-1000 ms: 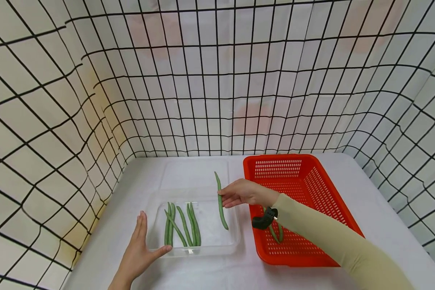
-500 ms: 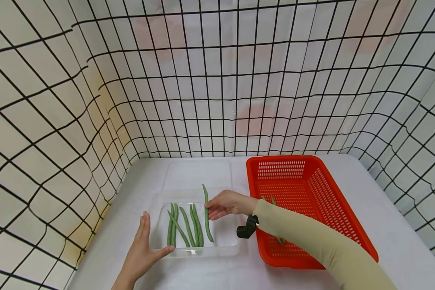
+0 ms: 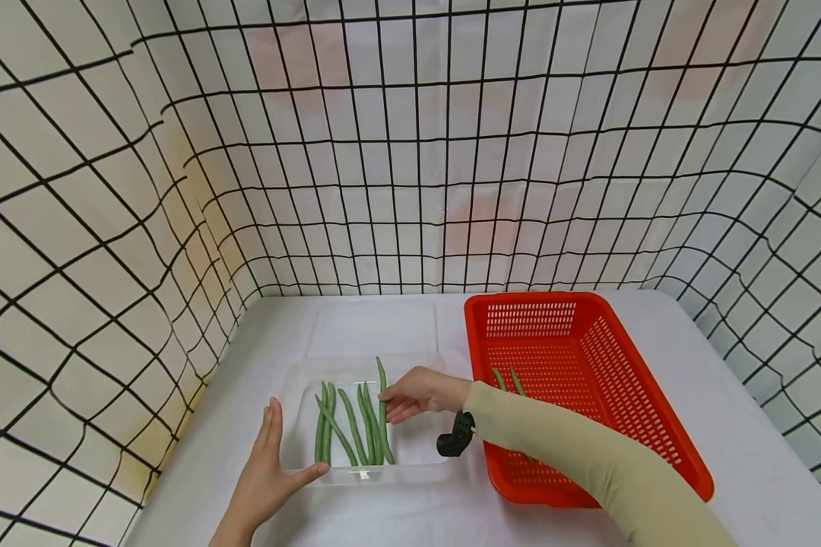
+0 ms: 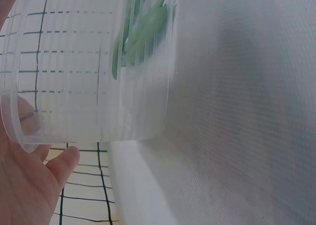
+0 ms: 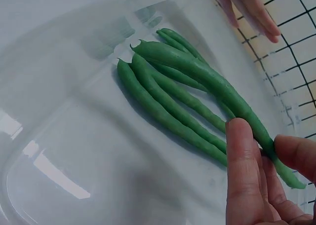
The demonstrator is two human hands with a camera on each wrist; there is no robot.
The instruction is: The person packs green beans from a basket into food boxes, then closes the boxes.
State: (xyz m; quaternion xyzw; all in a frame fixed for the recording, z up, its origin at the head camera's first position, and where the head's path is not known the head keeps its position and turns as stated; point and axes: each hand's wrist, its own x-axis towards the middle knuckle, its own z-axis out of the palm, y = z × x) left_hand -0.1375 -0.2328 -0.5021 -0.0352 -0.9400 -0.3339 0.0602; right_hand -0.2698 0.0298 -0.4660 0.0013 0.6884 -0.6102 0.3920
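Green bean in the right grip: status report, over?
Right grip pinches one green bean. Left grip at clear plastic container's near-left corner. Other green beans close by, possibly in the way.

White glare inside clear container (image 5: 74, 141)

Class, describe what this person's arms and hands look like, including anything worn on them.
The right hand is ungloved; above it, a plain pale beige sleeve reaches to the wrist, where a black device sits. The left hand is also ungloved, with no sleeve in view. No rings show.
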